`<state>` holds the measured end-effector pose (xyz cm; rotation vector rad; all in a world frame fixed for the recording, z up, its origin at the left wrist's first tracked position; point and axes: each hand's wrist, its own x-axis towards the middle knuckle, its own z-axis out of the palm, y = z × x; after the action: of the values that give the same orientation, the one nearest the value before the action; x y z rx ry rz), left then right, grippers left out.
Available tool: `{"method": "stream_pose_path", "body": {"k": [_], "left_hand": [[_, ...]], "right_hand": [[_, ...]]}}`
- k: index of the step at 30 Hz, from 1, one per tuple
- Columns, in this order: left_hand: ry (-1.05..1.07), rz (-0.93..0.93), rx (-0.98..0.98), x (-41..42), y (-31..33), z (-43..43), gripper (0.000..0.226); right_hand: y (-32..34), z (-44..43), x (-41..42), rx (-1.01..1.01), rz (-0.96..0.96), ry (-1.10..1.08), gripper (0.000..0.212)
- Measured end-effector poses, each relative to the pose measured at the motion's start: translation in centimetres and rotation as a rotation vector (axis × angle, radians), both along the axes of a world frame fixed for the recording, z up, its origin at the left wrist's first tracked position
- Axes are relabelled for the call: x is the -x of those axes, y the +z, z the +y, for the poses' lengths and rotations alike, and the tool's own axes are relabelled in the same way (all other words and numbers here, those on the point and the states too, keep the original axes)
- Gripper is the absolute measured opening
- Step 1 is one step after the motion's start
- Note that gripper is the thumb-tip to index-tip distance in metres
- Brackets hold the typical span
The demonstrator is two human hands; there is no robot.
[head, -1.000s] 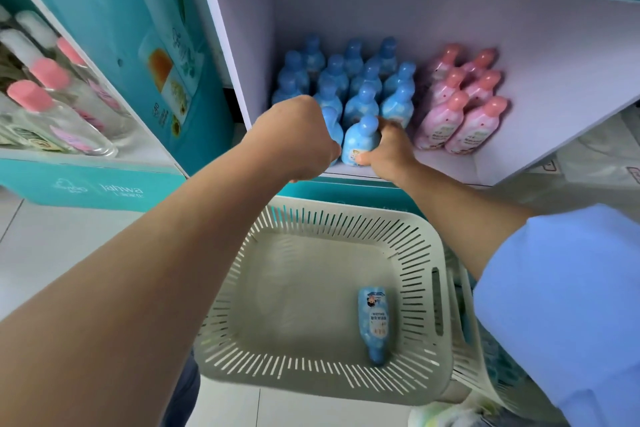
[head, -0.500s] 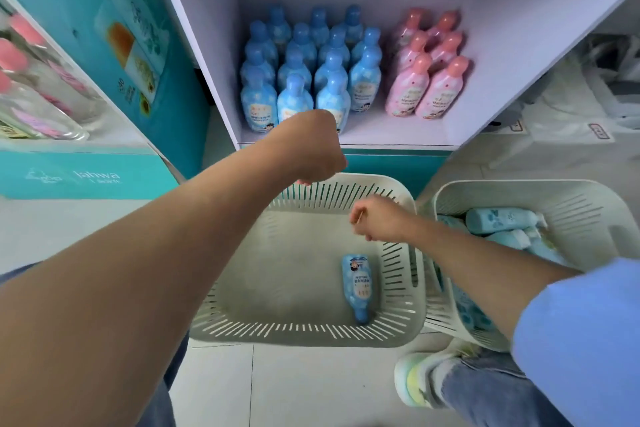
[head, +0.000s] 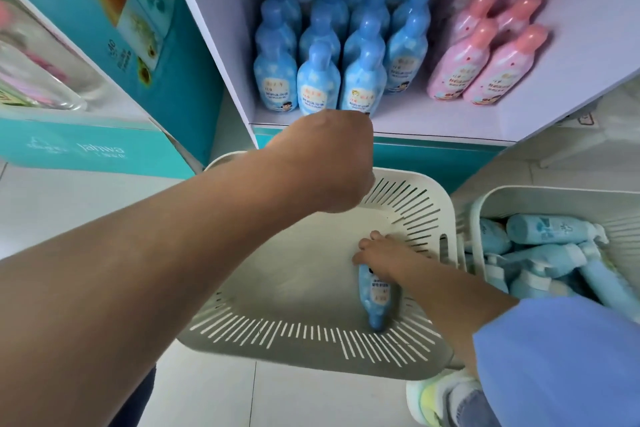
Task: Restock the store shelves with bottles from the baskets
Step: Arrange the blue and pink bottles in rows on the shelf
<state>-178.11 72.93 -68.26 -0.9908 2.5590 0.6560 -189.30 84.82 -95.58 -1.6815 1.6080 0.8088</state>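
Observation:
A single blue bottle (head: 375, 302) lies in the white slotted basket (head: 277, 340), cap toward me. My right hand (head: 384, 256) reaches down into the basket and grips the bottle's base end, fingers curled over it. My left hand (head: 322, 163) is a fist at the basket's far rim and seems to hold it; its fingers are hidden. On the white shelf (head: 433, 125) above stand several blue bottles (head: 318, 80) in rows at the left and several pink bottles (head: 485, 66) at the right.
A second white basket (head: 502, 198) at the right holds several pale blue spray bottles (head: 550, 229). A teal display (head: 86, 149) with clear bottles stands at the left. My shoe (head: 433, 399) rests on the tiled floor below the baskets.
My right hand left the front blue bottle on the shelf, dropped into the basket and closed on the lying bottle. My view tilted downward; the left fist stayed at the basket rim.

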Motion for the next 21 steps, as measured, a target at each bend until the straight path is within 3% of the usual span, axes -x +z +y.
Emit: {"method": "stream_pose_path", "body": {"k": [5, 9, 11, 14, 19, 21], "left_hand": [[0.004, -0.071, -0.01, 0.1, -0.7, 0.2, 0.026], [-0.012, -0.094, 0.001, 0.2, -0.8, 0.3, 0.028], [-0.015, -0.097, 0.001, 0.1, -0.7, 0.3, 0.028], [-0.027, -0.101, -0.002, 0.0, -0.6, 0.0, 0.032], [-0.024, -0.12, -0.004, -0.2, 0.1, -0.7, 0.041], [-0.026, -0.141, -0.003, -0.5, 0.1, -1.1, 0.044]], "right_hand": [[-0.3, 0.2, 1.4, -0.089, -0.024, 0.003, 0.055], [0.5, 0.6, 1.4, -0.115, -0.064, -0.137, 0.065], [1.8, 0.3, 1.3, -0.105, -0.114, -0.247, 0.06], [4.3, -0.5, 1.4, -0.077, -0.281, -0.532, 0.048], [9.9, -0.7, 1.4, -0.094, -0.71, -1.101, 0.042], [12.2, -0.6, 1.5, -0.083, -0.901, -1.249, 0.028]]}}
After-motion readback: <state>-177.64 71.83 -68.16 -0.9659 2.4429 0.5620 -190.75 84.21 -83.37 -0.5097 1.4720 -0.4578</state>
